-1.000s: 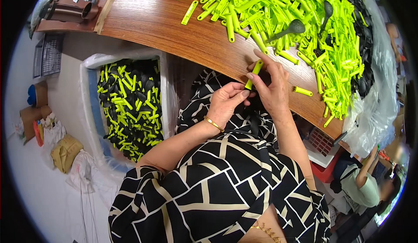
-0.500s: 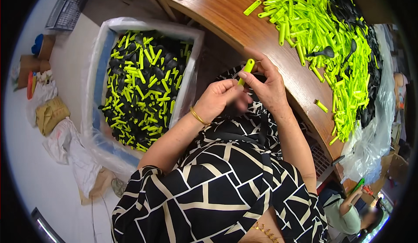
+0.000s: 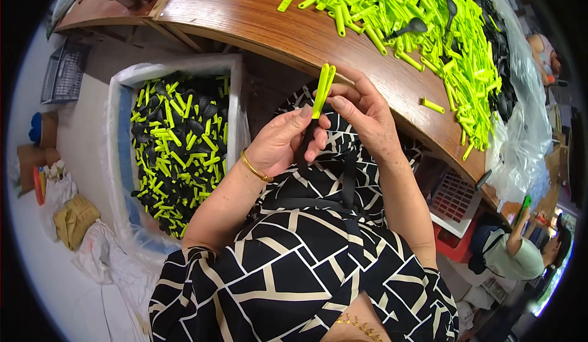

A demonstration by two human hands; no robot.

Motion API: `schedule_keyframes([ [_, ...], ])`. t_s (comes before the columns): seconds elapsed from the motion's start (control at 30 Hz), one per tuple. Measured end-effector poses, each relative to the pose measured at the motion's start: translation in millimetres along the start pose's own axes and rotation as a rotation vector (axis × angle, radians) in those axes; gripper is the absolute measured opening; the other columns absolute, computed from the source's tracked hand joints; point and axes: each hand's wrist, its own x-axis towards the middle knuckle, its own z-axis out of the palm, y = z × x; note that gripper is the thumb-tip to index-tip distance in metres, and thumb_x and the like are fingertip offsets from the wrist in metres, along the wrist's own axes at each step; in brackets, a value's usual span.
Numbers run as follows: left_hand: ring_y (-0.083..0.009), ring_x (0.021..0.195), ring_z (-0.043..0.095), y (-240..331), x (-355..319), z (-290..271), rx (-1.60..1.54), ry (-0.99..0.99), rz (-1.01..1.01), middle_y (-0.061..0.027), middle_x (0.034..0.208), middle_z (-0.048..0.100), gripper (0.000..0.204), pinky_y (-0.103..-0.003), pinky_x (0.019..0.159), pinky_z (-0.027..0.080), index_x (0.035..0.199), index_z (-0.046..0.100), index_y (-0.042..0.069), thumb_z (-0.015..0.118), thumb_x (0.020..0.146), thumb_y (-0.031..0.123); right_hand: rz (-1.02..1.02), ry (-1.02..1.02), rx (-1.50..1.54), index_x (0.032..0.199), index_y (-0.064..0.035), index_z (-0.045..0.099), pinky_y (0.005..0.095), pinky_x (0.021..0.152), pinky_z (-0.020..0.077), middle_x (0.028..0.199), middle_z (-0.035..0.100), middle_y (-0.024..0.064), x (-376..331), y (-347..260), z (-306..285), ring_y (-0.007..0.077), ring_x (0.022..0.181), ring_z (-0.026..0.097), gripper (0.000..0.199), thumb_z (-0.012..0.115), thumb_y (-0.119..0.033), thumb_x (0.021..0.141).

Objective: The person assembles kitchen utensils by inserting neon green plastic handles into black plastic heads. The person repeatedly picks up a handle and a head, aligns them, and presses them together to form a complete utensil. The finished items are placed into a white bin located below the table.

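Both hands meet at upper centre of the frame: the left hand (image 3: 283, 141) and the right hand (image 3: 362, 114) pinch a yellow-green plastic handle (image 3: 322, 90) between closed fingers, its free end pointing up. A pile of similar pieces (image 3: 422, 17) covers the wooden table (image 3: 245, 17) at upper right. A white bin (image 3: 236, 97) at left holds black and yellow-green parts.

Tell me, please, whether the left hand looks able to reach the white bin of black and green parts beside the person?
Probably yes: the bin sits open-topped just left of the left hand, with nothing between them. That hand would first have to let go of the green piece it shares with the right hand.
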Motion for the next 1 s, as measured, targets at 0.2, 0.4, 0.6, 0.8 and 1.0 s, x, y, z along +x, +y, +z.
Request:
schedule_keyframes([
  [0.2, -0.0125, 0.081, 0.068, -14, -11, 12, 0.350, 0.011, 0.155, -0.0110, 0.103, 0.071, 0.030, -0.025, 0.081, 0.054, 0.123, 0.060, -0.001, 0.053, 0.107, 0.023, 0.093, 0.011, 0.076, 0.146, -0.0025, 0.045, 0.0284, 0.084, 0.0553, 0.110, 0.069, 0.0087, -15, 5, 1, 0.0135, 0.099, 0.066, 0.055, 0.069, -0.011, 0.097],
  [0.4, -0.0166, 0.080, 0.069, -19, -31, 24, 0.265, 0.058, 0.128, -0.0152, 0.104, 0.070, 0.035, -0.027, 0.078, 0.057, 0.127, 0.058, -0.003, 0.053, 0.107, 0.024, 0.154, -0.004, 0.127, 0.143, -0.0034, 0.050, 0.0272, 0.084, 0.0551, 0.104, 0.069, 0.0048, -22, 2, 12, 0.0114, 0.097, 0.065, 0.052, 0.070, -0.014, 0.096],
  [0.6, -0.0169, 0.077, 0.069, -13, -39, 12, 0.048, 0.053, 0.030, -0.0146, 0.095, 0.071, 0.035, -0.027, 0.075, 0.058, 0.123, 0.061, -0.005, 0.050, 0.107, 0.025, 0.160, -0.039, 0.077, 0.143, -0.0043, 0.051, 0.0249, 0.088, 0.0493, 0.098, 0.066, 0.0004, -21, 8, 19, 0.0072, 0.092, 0.062, 0.054, 0.072, -0.016, 0.095],
  [0.8, -0.0180, 0.075, 0.070, -18, -40, -13, -0.176, 0.057, 0.024, -0.0109, 0.094, 0.072, 0.035, -0.030, 0.070, 0.058, 0.121, 0.062, -0.005, 0.051, 0.106, 0.024, 0.124, -0.017, 0.020, 0.145, -0.0039, 0.048, 0.0271, 0.093, 0.0477, 0.107, 0.067, 0.0042, -15, 13, 23, 0.0100, 0.100, 0.062, 0.055, 0.070, -0.014, 0.096],
  [1.0, -0.0220, 0.082, 0.071, -15, -71, -133, 0.119, 0.609, 0.472, -0.0144, 0.100, 0.072, 0.035, -0.033, 0.077, 0.056, 0.121, 0.060, -0.005, 0.053, 0.105, 0.026, -0.176, 0.161, -0.334, 0.139, -0.0029, 0.055, 0.0297, 0.097, 0.0499, 0.121, 0.068, 0.0085, -13, 5, -29, 0.0137, 0.111, 0.062, 0.040, 0.062, -0.006, 0.100],
])
